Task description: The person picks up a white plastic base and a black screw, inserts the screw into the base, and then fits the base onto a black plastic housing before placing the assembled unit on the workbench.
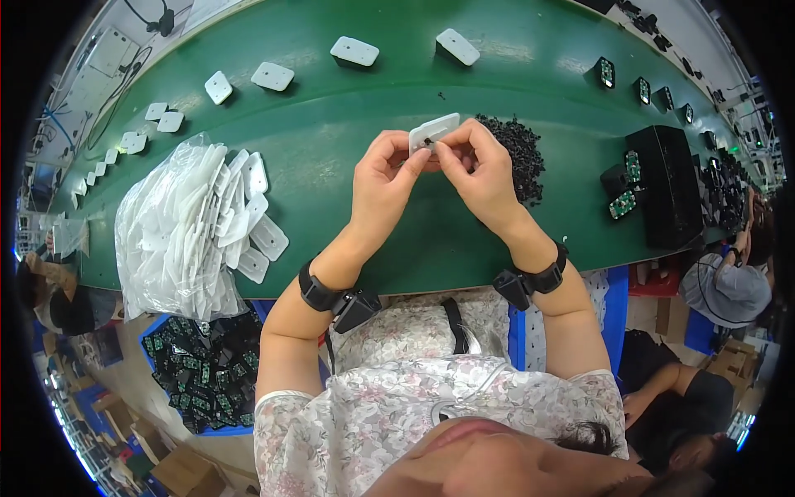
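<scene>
Between my two hands, above the middle of the green table, is a white plastic plate (434, 128) with rounded corners, held tilted. My left hand (387, 170) pinches its left edge between thumb and fingers. My right hand (480, 170) has its thumb and fingertips closed at a small black part (428, 141) on the plate's near face; how far the part sits in the plate I cannot make out. Just right of my right hand lies a heap of small black parts (522, 157). Each wrist wears a black strap with a small box.
A clear bag of white plates (174, 224) stands at the left, with loose plates (257, 219) beside it. White-topped pieces (354, 51) form a curved row along the far side. At the right are a black box (662, 186) and circuit boards (622, 205). A blue bin (207, 373) of boards is below left.
</scene>
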The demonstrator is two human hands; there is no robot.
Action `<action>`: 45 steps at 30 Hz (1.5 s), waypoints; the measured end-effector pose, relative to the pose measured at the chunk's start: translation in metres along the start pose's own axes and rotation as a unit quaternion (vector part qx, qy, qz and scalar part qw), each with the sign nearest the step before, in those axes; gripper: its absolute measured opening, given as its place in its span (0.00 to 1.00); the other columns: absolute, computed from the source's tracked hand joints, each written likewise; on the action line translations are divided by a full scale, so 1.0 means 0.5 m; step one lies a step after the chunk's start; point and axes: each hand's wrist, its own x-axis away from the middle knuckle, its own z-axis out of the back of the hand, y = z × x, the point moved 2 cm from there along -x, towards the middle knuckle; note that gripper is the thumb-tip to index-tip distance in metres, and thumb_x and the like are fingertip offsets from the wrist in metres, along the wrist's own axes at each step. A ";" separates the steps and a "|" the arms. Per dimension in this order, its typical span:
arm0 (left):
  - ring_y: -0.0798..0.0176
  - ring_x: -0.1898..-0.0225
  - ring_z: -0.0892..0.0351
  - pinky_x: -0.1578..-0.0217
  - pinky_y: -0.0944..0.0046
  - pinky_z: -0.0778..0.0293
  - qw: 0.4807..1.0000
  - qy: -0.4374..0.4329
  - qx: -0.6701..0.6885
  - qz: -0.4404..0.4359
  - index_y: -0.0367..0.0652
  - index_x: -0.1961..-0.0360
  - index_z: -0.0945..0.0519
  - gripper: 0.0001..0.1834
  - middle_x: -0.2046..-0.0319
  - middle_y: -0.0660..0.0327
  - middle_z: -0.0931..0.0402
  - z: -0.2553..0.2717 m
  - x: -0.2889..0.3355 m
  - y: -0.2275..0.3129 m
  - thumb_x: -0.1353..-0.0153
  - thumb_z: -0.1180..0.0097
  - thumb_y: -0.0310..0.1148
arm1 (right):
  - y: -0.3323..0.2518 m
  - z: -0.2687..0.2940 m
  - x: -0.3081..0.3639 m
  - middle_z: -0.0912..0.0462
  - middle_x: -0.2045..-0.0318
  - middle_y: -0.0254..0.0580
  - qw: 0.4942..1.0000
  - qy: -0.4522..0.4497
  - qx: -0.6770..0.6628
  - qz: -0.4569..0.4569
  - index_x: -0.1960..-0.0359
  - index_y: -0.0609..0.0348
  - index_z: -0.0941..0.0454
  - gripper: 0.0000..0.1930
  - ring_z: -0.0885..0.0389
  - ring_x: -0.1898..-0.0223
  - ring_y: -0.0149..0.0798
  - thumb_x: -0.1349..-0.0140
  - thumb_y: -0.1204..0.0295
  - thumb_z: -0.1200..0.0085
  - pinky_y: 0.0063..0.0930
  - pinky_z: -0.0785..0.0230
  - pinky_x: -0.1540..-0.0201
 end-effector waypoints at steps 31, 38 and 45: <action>0.70 0.76 0.26 0.76 0.71 0.30 0.976 0.013 -0.211 0.053 0.34 0.57 0.25 0.10 0.71 0.60 0.24 0.082 -0.053 -0.009 0.31 0.55 0.30 | 0.050 0.141 -0.056 0.24 0.68 0.34 0.992 -0.049 -0.046 -0.111 0.59 0.58 0.25 0.20 0.26 0.71 0.28 0.45 0.58 0.35 0.25 0.31 0.65; 0.69 0.75 0.31 0.71 0.68 0.32 0.818 0.029 -0.571 -0.056 0.39 0.61 0.25 0.05 0.73 0.62 0.27 0.180 -0.080 -0.007 0.35 0.50 0.28 | 0.094 0.434 0.030 0.21 0.71 0.42 0.727 -0.042 0.666 -0.161 0.62 0.57 0.22 0.32 0.21 0.63 0.46 0.60 0.42 0.37 0.37 0.27 0.66; 0.48 0.60 0.25 0.62 0.53 0.29 0.656 0.009 -0.754 -0.010 0.41 0.52 0.29 0.24 0.61 0.54 0.29 0.103 -0.050 0.013 0.39 0.45 0.49 | 0.179 0.426 0.055 0.21 0.77 0.42 0.658 -0.032 0.717 -0.229 0.69 0.58 0.21 0.26 0.21 0.63 0.45 0.55 0.45 0.37 0.33 0.31 0.64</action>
